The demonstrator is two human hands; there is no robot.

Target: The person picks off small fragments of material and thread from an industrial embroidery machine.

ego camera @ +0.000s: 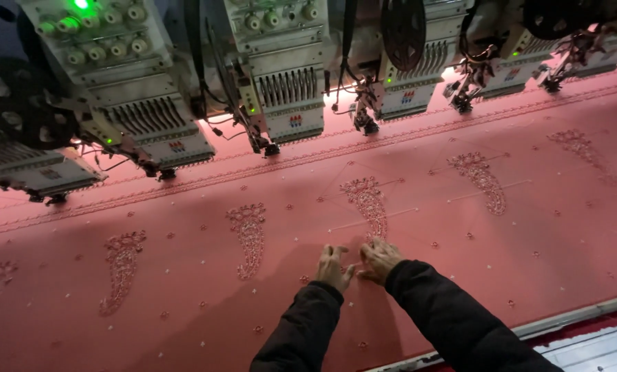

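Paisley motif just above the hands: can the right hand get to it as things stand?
Probably yes. The right hand rests on the pink fabric at the lower tip of the paisley motif. Nothing lies between them; the embroidery heads sit farther back.

A single view, from a camera worn on the person's head. It looks down and forward over a wide stretch of pink fabric (460,241) pulled flat across a machine bed, taking in the scene from above at roughly arm's reach. The view is tilted, so the row of embroidery machine heads (288,89) runs slantwise across the top of the frame, on the far side from the wearer. The person's left hand (334,267) and right hand (379,260) enter from the bottom centre, dark sleeves nearest the lens. The near edge of the frame rail (577,317) cuts the lower right corner.
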